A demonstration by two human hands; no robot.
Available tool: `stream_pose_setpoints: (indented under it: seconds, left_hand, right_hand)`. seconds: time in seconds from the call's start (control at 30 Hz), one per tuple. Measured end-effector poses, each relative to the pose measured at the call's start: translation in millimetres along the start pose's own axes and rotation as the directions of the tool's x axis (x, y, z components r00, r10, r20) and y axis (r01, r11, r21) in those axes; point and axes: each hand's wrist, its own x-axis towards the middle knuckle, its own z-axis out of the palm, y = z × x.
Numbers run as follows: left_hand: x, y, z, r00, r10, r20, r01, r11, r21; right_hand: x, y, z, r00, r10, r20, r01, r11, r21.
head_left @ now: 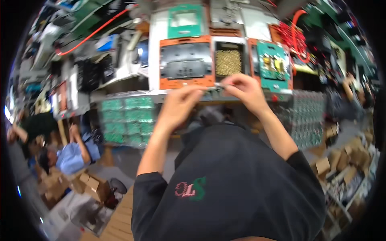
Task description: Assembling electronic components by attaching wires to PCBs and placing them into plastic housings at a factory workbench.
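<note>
My left hand (179, 106) and my right hand (247, 90) meet over the bench's front edge, thumbs and fingers pinched. Between them is a small dark-green part (213, 93), blurred, possibly a little circuit board; both hands grip it at its ends. Just beyond my right fingers stands a bin of small brass-coloured pieces (228, 62), too fine to tell apart. An orange-framed fixture with a black plate (187, 61) lies beyond my left hand. To the right of the bin, a green fixture board with yellow components (274, 64) rests on another orange frame.
Clear trays of green circuit boards (126, 118) hang at the bench front on the left, with more trays (307, 118) on the right. A red wire bundle (286, 37) lies back right. A person in a blue shirt (76, 157) and cardboard boxes (94, 186) are at left.
</note>
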Motion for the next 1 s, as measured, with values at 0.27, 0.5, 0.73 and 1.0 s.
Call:
stream_pose_setpoints:
  seconds: [0.27, 0.5, 0.73, 1.0]
  left_hand:
    - [81.4, -28.1, -89.1, 0.939, 0.344, -0.019, -0.323, 0.896, 0.304]
    - [72.5, -63.3, -93.3, 0.791, 0.592, 0.152, -0.576, 0.639, 0.51]
    - [65.0, -68.5, -81.7, 0.713, 0.691, 0.122, -0.562, 0.458, 0.689]
    - [59.4, -74.3, -73.8, 0.674, 0.719, 0.168, -0.569, 0.361, 0.739]
  right_hand:
    - [117.2, 19.2, 22.6, 0.995, -0.01, 0.097, 0.057, 0.872, -0.486]
    - [100.6, 53.4, 34.2, 0.827, -0.419, 0.374, 0.552, 0.485, -0.678]
    - [101.2, 53.6, 35.1, 0.707, -0.54, 0.456, 0.643, 0.225, -0.732]
    - [91.0, 53.4, 29.8, 0.676, -0.543, 0.498, 0.675, 0.185, -0.714]
